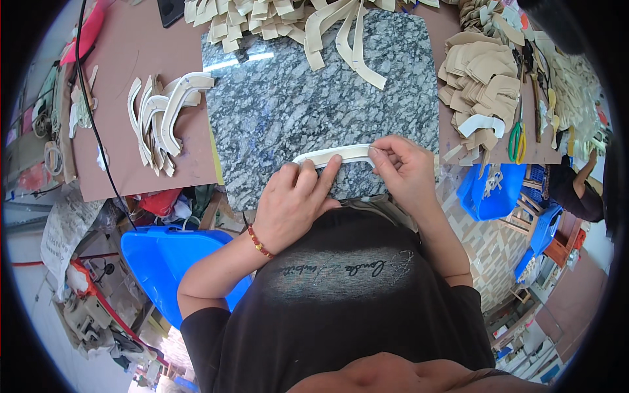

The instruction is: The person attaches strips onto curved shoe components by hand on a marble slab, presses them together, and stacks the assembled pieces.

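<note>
A curved cream strip with a white edge (348,152) lies near the front of a grey speckled stone slab (308,98). The fingertips of my left hand (288,200) rest on its left and middle part, index finger outstretched and thumb spread apart on the slab side. At the strip's right end, my right hand (406,167) pinches it between thumb and bent index finger. Two loose curved cream strips (357,52) hang over the slab's far edge from a heap of cream pieces (246,19). Left of the slab sits a pile of similar curved strips (160,114).
Stacked tan pieces (481,78) lie on the brown table (151,187) at right, beside green-handled scissors (517,141). Blue bins (160,262) stand below the table on both sides. A black cable (88,108) crosses the left side. Another person (576,190) is at far right.
</note>
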`<action>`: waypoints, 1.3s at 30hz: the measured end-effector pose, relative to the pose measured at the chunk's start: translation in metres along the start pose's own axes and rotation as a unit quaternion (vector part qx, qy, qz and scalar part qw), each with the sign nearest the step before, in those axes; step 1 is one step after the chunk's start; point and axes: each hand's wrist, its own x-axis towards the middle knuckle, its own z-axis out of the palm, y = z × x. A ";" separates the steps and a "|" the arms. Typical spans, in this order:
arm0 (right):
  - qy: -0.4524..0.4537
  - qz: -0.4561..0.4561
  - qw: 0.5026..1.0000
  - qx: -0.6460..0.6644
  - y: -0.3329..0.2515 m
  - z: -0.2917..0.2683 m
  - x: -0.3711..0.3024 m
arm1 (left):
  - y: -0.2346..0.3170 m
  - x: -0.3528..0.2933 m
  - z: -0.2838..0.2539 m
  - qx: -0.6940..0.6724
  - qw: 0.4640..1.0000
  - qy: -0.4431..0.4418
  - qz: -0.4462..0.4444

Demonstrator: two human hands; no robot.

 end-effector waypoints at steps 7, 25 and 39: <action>-0.030 0.022 0.997 -0.063 -0.012 -0.006 0.006 | -0.001 0.015 0.006 -0.039 0.998 0.022 0.034; -0.060 -0.086 0.958 -0.267 -0.004 -0.036 0.011 | 0.012 0.052 -0.009 0.031 0.997 -0.063 0.046; -0.004 -0.097 0.982 -0.162 -0.020 -0.014 0.001 | 0.000 0.037 0.000 -0.066 0.996 0.053 0.028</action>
